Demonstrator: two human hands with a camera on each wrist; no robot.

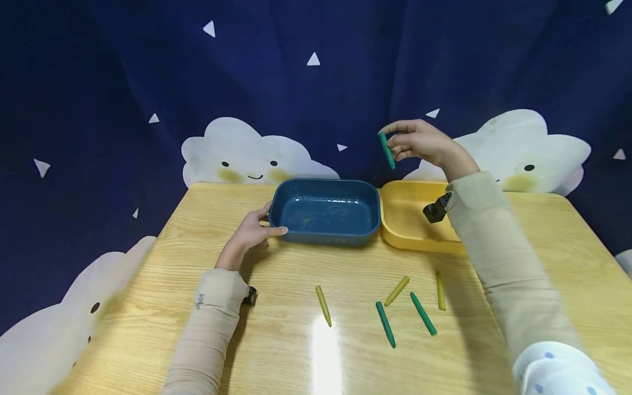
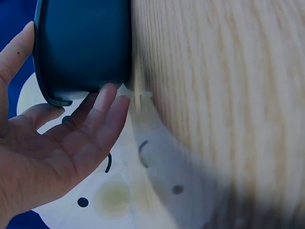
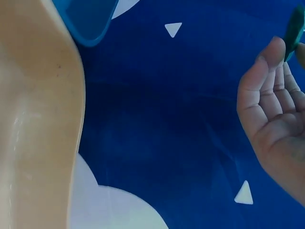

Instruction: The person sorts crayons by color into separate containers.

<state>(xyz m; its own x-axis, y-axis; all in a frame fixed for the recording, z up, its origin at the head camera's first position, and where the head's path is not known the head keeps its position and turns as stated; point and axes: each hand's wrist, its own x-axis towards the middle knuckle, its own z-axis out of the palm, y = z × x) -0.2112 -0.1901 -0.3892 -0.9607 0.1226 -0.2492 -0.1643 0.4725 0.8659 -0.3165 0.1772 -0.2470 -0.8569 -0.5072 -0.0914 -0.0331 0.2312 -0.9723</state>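
My left hand [image 1: 253, 230] grips the left end of a dark blue rectangular container [image 1: 326, 239], its thumb on the front rim. The left wrist view shows the fingers of that hand [image 2: 57, 143] against the wall of the blue container [image 2: 86, 45]. Raised behind the gap between the two containers, my right hand [image 1: 419, 141] pinches a green crayon [image 1: 387, 151] between thumb and fingers. The crayon [image 3: 294, 31] is partly cut off in the right wrist view, at its upper right edge. A yellow container [image 1: 419, 243] stands beside the blue one, partly hidden by my right forearm.
Two green crayons [image 1: 385, 325] [image 1: 423, 313] and three yellow crayons [image 1: 323, 305] [image 1: 397, 291] [image 1: 440, 291] lie spread on the wooden table [image 1: 276, 340]. Behind the table hangs a dark blue curtain [image 1: 296, 99] with white clouds and triangles.
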